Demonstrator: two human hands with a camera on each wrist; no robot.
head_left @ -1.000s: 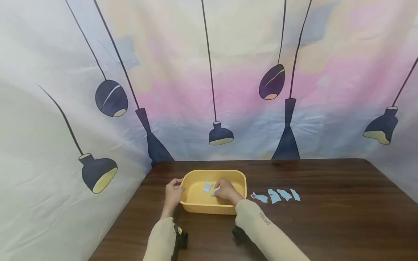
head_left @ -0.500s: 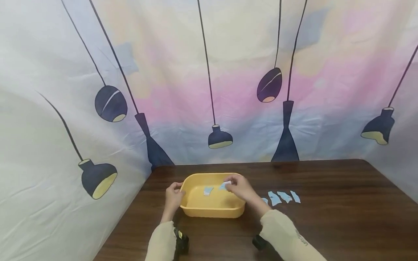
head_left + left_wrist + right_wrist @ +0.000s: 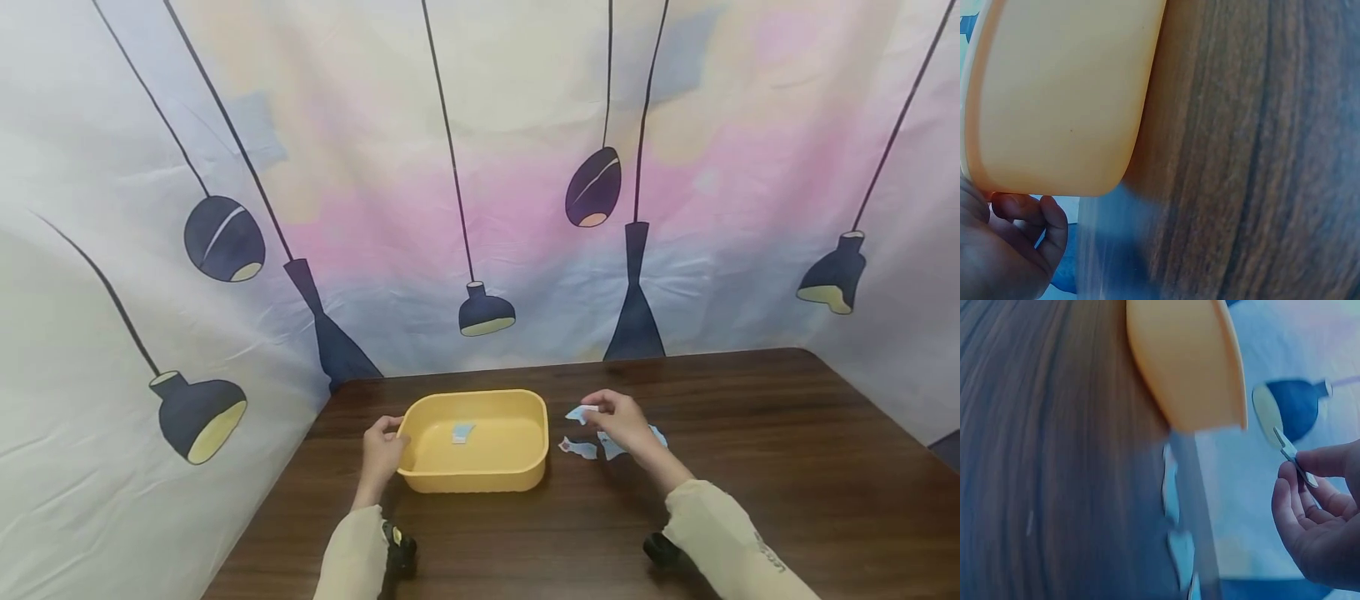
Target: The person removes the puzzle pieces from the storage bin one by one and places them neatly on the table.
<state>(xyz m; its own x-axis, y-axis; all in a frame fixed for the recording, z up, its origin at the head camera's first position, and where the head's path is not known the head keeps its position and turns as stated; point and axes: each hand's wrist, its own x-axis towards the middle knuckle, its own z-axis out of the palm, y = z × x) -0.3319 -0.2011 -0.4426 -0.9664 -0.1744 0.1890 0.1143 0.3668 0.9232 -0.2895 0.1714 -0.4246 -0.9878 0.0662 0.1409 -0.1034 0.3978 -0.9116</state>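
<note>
My left hand [image 3: 381, 457] grips the left rim of a yellow plastic basin [image 3: 471, 482]. The left wrist view catches its curled fingers against the basin's end wall. Inside the basin lies one pale blue and white irregular piece [image 3: 462, 432], like torn card. Above the table, right of the basin, my right hand [image 3: 627, 428] pinches another light blue jagged piece [image 3: 577, 412] between thumb and fingers. Below that hand, a blue piece with a reddish end [image 3: 580, 450] lies on the table. More blue pieces [image 3: 611, 447] are beside it, partly covered by the hand and wrist.
The dark wooden table [image 3: 787, 467] extends to the right and toward the front. A fabric backdrop [image 3: 517, 192] printed with hanging lamps rises behind its far edge. Dark wrist-worn devices [image 3: 662, 550] sit under both sleeves.
My right hand has lifted a blue piece out of the basin and carried it right, over the pieces on the table. The left hand keeps its grip on the basin; the head view has shifted slightly.
</note>
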